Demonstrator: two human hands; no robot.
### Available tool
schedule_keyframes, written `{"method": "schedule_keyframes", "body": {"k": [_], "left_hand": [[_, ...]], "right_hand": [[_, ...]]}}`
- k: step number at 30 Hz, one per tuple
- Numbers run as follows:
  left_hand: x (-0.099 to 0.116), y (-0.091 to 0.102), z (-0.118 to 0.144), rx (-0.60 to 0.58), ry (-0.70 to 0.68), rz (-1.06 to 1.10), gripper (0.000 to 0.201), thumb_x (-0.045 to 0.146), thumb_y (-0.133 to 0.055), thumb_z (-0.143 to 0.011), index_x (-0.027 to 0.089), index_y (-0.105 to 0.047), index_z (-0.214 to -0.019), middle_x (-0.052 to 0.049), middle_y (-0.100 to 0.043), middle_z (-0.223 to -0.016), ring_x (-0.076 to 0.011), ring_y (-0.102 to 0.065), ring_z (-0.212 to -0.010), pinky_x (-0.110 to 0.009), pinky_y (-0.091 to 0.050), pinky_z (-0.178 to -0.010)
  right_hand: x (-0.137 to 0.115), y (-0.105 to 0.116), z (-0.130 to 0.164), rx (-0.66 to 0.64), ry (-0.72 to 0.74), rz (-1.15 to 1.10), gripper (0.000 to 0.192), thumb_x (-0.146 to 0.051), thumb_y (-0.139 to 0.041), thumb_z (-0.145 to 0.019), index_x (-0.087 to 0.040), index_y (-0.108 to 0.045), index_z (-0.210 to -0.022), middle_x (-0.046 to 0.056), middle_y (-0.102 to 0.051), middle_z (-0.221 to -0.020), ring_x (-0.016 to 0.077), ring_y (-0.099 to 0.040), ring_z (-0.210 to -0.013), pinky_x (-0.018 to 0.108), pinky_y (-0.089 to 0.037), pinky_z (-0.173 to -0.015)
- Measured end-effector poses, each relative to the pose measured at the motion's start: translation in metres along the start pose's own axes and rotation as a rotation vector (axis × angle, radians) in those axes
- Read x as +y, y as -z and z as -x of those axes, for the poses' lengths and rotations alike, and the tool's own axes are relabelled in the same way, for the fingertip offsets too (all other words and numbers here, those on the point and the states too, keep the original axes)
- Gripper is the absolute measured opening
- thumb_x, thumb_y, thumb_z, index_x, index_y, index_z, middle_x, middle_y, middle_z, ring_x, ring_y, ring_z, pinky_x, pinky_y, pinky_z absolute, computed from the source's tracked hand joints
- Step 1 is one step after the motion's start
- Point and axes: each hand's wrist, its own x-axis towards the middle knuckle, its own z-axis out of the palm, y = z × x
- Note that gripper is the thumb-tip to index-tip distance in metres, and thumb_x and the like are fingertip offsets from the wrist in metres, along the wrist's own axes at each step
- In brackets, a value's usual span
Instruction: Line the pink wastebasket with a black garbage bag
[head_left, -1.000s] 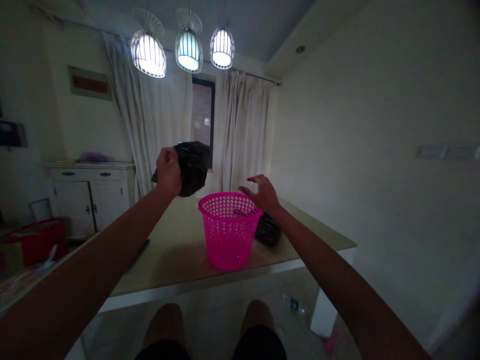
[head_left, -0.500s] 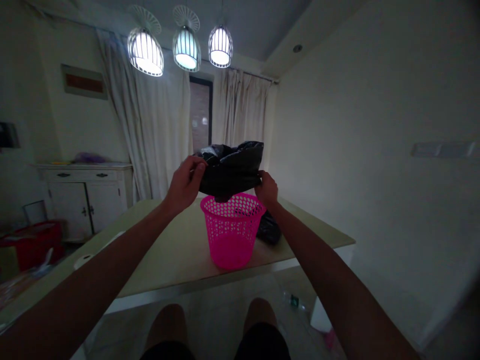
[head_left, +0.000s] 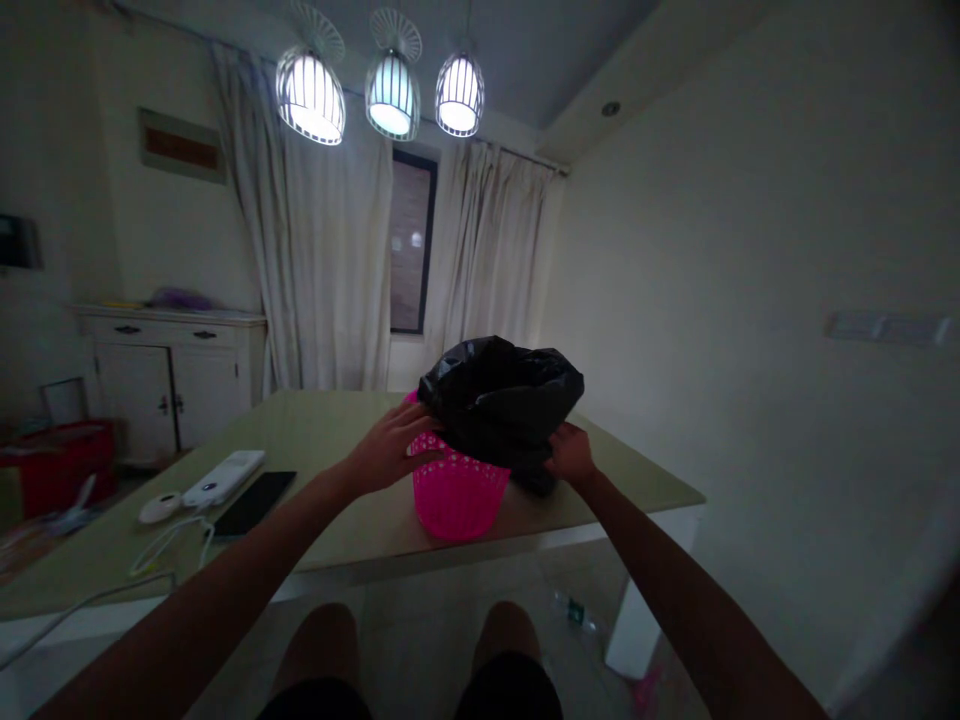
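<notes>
A crumpled black plastic bag (head_left: 501,400) sat billowed over the mouth of a bright pink perforated plastic basket (head_left: 456,492), covering most of the rim and hiding the basket's right edge; the basket stood upright on a pale green rectangular table (head_left: 330,500) near the front edge, right of the table's middle. The left hand (head_left: 390,445) lay against the left side of the basket's rim, fingers spread and reaching under the hem of the bag; whether those fingers pinched the plastic or only pressed it could not be told. The right hand (head_left: 571,453) was closed on the lower right edge of the bag, just beside the basket, knuckles toward the camera; the two hands were well apart, one at each side of the basket.

A second dark lump of plastic (head_left: 534,482) showed below the right hand, touching the table behind the basket; its shape was too dim to make out. On the left part of the table lay a white oblong device (head_left: 223,477), a black flat phone (head_left: 255,502) just beside it, a small white round object (head_left: 160,508) and a white cable (head_left: 161,550) trailing toward the near edge. Three caged pendant lamps (head_left: 390,90) glowed overhead; a white cupboard (head_left: 169,375) stood against the far left wall, beside pale curtains (head_left: 330,260).
</notes>
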Motion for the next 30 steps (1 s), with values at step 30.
{"method": "schedule_keyframes", "body": {"k": [30], "left_hand": [[-0.028, -0.056, 0.086, 0.332, 0.555, 0.084, 0.036, 0.043, -0.043, -0.111, 0.021, -0.07, -0.101, -0.012, -0.069, -0.106, -0.0282, -0.064, -0.105, -0.044, -0.052, -0.098]], "right_hand": [[-0.052, -0.047, -0.012, -0.292, -0.373, -0.186, 0.053, -0.028, -0.054, -0.101, -0.008, -0.065, -0.149, 0.024, -0.068, -0.145, 0.0344, -0.065, -0.137, 0.04, -0.048, -0.117]]}}
